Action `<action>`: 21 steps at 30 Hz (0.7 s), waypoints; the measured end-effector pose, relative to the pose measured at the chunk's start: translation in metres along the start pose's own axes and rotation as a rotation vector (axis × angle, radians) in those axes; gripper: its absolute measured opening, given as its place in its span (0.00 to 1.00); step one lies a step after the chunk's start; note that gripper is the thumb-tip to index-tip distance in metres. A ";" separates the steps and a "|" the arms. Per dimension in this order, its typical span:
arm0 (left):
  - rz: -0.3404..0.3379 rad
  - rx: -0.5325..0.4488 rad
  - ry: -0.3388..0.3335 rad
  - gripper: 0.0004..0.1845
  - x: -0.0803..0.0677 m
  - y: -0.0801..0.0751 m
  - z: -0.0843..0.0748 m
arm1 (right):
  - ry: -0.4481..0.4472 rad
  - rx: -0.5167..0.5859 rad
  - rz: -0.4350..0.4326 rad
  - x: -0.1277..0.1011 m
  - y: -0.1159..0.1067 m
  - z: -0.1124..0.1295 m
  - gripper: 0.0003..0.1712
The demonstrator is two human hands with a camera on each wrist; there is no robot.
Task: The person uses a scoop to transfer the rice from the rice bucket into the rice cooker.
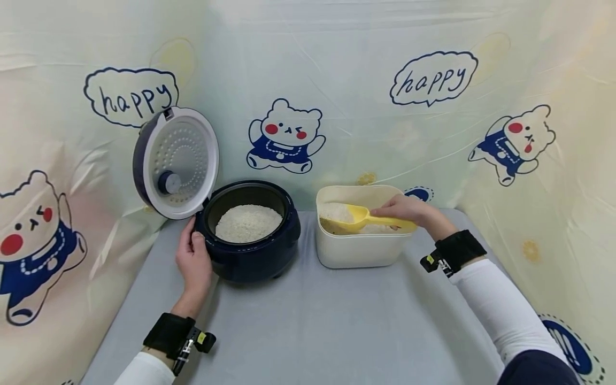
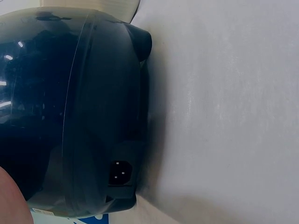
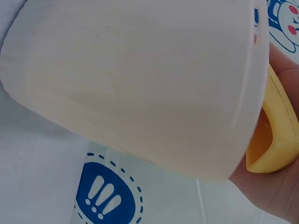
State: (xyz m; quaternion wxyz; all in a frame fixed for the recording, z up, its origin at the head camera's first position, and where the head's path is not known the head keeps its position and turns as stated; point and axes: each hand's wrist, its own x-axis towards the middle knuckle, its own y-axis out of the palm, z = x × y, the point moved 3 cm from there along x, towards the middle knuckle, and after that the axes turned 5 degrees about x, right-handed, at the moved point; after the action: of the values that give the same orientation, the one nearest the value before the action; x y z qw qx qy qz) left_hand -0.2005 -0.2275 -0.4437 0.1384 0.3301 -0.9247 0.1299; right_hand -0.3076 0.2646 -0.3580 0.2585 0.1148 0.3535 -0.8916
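Note:
A dark blue rice cooker (image 1: 255,263) stands with its lid (image 1: 185,152) raised, and white rice (image 1: 247,223) lies heaped in its pot. My left hand (image 1: 194,262) rests against the cooker's left side, below the lid hinge, with the fingers reaching toward the back. To the right is a cream container (image 1: 361,254) holding more rice (image 1: 334,212). My right hand (image 1: 414,209) grips the handle of a yellow scoop (image 1: 360,216), whose bowl is down in that container. In the right wrist view, the scoop's hollow handle (image 3: 282,135) juts past the container's rim.
A grey cloth covers the table (image 1: 308,331). Behind it and at both sides hangs a pale sheet (image 1: 356,133) printed with bears and lettering. The left wrist view shows a power socket (image 2: 120,173) low on the cooker, close to the tabletop.

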 end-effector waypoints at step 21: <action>0.001 0.017 -0.022 0.25 -0.004 -0.002 -0.002 | -0.085 0.087 -0.076 -0.034 -0.008 -0.011 0.25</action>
State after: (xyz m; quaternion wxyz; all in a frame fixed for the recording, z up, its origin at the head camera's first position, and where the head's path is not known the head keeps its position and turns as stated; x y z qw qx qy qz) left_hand -0.1961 -0.2263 -0.4424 0.1252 0.3321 -0.9252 0.1339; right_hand -0.2828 0.2902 -0.3480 0.2341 0.0747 0.3071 -0.9194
